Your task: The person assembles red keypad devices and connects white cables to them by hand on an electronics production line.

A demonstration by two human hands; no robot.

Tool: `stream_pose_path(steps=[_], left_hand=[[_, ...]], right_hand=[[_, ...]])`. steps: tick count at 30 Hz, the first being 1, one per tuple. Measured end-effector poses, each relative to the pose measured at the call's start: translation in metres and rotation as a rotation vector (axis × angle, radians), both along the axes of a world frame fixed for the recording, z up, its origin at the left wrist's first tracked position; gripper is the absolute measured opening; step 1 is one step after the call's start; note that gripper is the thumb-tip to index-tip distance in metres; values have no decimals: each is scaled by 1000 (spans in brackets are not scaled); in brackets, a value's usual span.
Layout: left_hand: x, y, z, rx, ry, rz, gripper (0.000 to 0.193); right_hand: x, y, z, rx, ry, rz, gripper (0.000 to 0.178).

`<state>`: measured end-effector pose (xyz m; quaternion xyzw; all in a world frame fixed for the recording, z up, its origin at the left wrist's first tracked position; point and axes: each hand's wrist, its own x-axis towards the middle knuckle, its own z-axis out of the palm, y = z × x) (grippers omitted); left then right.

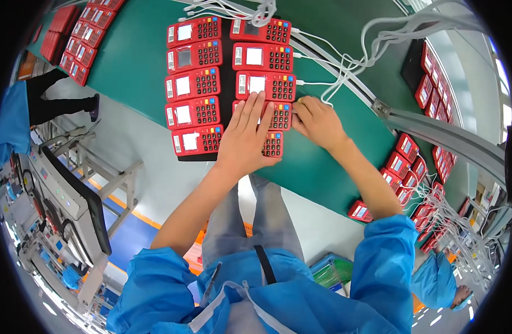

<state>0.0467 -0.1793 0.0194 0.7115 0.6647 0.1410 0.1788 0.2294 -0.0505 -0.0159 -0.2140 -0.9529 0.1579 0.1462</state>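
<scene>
Red card payment terminals with keypads lie in two columns on a black tray [226,83]. My left hand [246,133] is spread flat over the lower terminals of the right column, its fingers on the fourth terminal [281,116] and its palm partly covering the bottom terminal [274,144]. At the right side of that fourth terminal, my right hand [320,122] pinches a white cable plug, mostly hidden by the fingers. White cables are plugged into the three terminals above, among them the third terminal [265,86]. The left column [192,111] shows no cables.
More red terminals [86,36] stand in rows at the far left, and others [403,167] lie at the right with bundled white cables [456,234]. A metal rail [434,125] crosses the green bench [139,61]. Other people in blue are at left and lower right.
</scene>
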Motion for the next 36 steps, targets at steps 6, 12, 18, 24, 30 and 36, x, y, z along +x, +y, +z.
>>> stream_pose_path(steps=[6,12,18,24,30,36], left_hand=[[0,3,1,-73,33,-27,111],[4,18,7,-7,34,10,105],[-21,62,-7,97,169,51,89],[-22,65,-2,88,123,54,88],[-18,82,1,130,111,48,83],[-30,103,-18,209,214,112,60]], right_hand=[[21,32,-23,72,159,-49,30],[-5,37,17,0,179,-158,52],[-20,49,-12,-100,29,-47,22],[-6,67,-8,44,152,-194,19],[-35,87,-4,137,110,-145,32],[-45,102,-28,68,112,-45,26]])
